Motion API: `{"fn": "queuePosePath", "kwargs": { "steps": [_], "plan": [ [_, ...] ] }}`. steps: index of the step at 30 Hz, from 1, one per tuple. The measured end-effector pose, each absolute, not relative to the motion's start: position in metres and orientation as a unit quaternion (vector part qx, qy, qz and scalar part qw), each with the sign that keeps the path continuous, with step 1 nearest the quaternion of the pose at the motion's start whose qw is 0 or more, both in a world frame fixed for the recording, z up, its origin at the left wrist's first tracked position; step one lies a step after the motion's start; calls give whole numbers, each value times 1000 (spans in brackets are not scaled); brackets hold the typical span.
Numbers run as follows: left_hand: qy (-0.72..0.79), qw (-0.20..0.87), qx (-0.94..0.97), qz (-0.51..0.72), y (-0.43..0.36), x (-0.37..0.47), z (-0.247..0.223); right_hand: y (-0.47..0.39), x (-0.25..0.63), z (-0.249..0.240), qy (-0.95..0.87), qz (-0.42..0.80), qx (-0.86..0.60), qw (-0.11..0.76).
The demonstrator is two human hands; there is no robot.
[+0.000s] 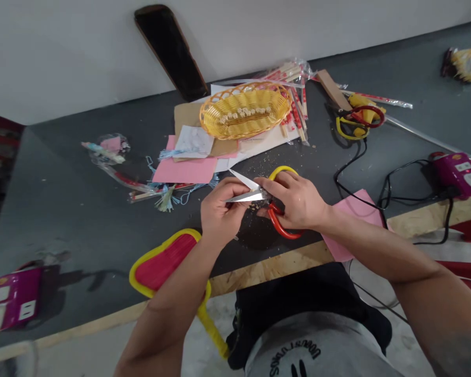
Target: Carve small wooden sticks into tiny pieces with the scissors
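hands [304, 201] x2 | scissors [247, 197] x2 pr | bskt [239, 131] x1 | ph. [170, 50] x1 | purple bxs [457, 173] x2

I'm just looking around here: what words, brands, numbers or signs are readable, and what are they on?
No text reads clearly.
Grey shirt: curved dark lettering, upside down and too distorted to read surely.
Right purple box: pale patches with marks, too small to read.
Left purple box: pale patches, too blurred to read.
Wrapped sticks: red patches; any print there is too small to read.
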State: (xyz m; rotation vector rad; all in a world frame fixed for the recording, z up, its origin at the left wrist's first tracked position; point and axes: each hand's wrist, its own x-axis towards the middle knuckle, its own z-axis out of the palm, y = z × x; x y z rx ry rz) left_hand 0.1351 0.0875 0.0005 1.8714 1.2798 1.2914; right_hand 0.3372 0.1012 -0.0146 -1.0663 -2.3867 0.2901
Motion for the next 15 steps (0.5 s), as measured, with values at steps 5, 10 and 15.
{"fn": "queuePosePath", "kwargs": {
  "steps": [5, 10, 15],
  "plan": [
    [462, 216, 697, 505, 84, 139, 0, 101, 336, -14, -876, 143, -374, 268],
    [460, 181, 701, 513, 83, 139, -3, 100, 336, -11, -867, 197, -345, 300],
    [465, 152, 711, 506, 83, 138, -2, 101, 338, -6, -861, 242, -337, 294]
  ]
}}
